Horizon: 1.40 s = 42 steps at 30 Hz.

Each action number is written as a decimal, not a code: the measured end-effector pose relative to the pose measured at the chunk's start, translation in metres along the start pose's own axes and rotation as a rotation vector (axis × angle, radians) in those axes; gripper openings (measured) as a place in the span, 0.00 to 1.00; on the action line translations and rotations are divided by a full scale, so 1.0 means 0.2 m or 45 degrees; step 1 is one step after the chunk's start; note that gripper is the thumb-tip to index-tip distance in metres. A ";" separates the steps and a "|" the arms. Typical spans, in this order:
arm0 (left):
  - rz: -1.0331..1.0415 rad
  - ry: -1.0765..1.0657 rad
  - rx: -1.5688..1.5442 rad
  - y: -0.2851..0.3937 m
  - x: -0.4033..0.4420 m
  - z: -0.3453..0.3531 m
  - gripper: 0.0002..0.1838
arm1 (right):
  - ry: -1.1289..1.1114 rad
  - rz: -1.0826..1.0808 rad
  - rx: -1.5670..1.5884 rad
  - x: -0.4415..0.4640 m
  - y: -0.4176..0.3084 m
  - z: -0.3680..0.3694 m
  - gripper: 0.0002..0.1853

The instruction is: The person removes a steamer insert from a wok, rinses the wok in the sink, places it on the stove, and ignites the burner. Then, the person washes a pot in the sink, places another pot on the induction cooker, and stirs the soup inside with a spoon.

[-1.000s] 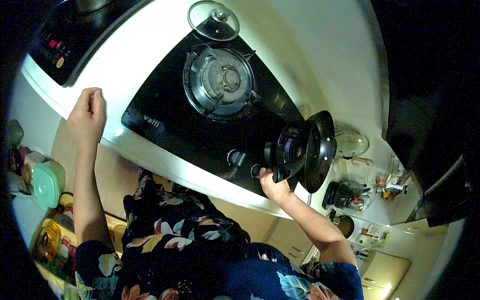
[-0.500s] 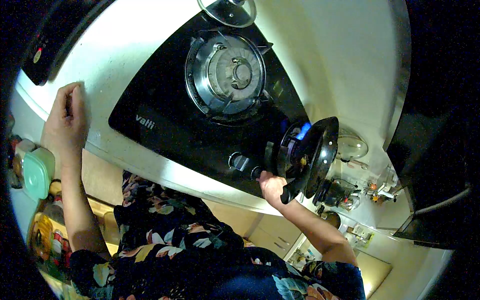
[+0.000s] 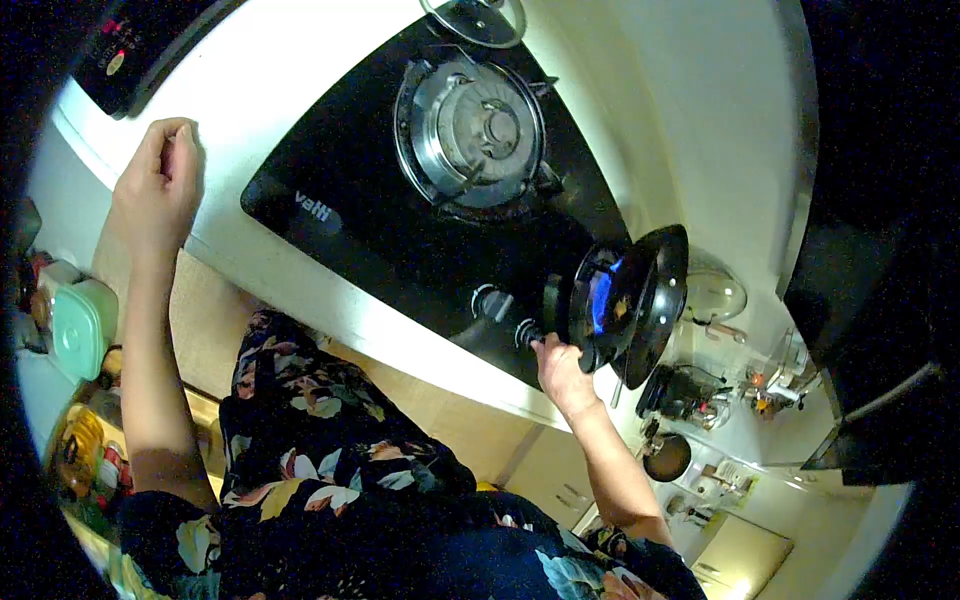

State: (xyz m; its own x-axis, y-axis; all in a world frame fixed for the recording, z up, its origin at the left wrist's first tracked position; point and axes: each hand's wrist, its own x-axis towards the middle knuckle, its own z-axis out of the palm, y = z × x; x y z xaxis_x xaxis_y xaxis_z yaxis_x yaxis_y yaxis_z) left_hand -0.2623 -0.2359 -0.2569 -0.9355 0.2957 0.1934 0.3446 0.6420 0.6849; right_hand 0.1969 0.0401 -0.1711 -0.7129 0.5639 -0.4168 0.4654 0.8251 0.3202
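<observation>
Landmark, head view: black gas stove point(image 3: 370, 195), set in the white table point(image 3: 225, 105), marked "vatti" on its near left part.
Right hand point(image 3: 567, 372): at the near edge of the stove, thumb and fingertips on the right knob point(image 3: 528, 334).
Right grip: pinching the right knob; part of the contact is hidden by the hand itself.
Left knob point(image 3: 493, 303): on the stove, just beside the right knob, untouched by either hand.
Right burner point(image 3: 583, 300): at the right end of the stove, blue flame point(image 3: 601, 300) visible beside the pan.
Dark pan point(image 3: 663, 305): over the right burner; its black handle point(image 3: 594, 357) points toward the person, close to the right hand.
Left burner point(image 3: 495, 130): on the left part of the stove, bare metal and unlit.
Glass lid point(image 3: 485, 22): at the far left end of the stove, partly cut off by the frame.
Left hand point(image 3: 160, 185): left of the stove, at the near edge of the table.
Left grip: fingers curled in, thumb pressed against them; no object visible in it.
Black appliance point(image 3: 125, 60): left of the stove, on the table, red indicators lit.
Clear cover point(image 3: 716, 296): right of the stove, beyond the pan.
Green container point(image 3: 84, 328): below and left of the stove, near the left forearm.
</observation>
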 end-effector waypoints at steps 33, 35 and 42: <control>0.282 0.144 0.217 -0.12 0.02 0.06 0.10 | 0.687 0.468 0.819 -0.05 -0.25 0.02 0.08; 0.297 0.160 0.187 -0.12 0.01 0.06 0.09 | 0.757 0.463 0.789 -0.02 -0.25 0.05 0.07; 0.230 0.040 0.096 -0.07 0.00 0.00 0.10 | 0.753 0.694 1.259 0.00 -0.28 0.11 0.06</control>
State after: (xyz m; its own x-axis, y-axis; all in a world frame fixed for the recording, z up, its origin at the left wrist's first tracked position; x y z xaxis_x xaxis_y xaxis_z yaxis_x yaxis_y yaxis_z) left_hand -0.2680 -0.2449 -0.2659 -0.8595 0.3896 0.3310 0.5109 0.6320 0.5827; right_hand 0.1821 -0.0058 -0.2088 -0.3124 0.9456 0.0909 0.7799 0.3099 -0.5438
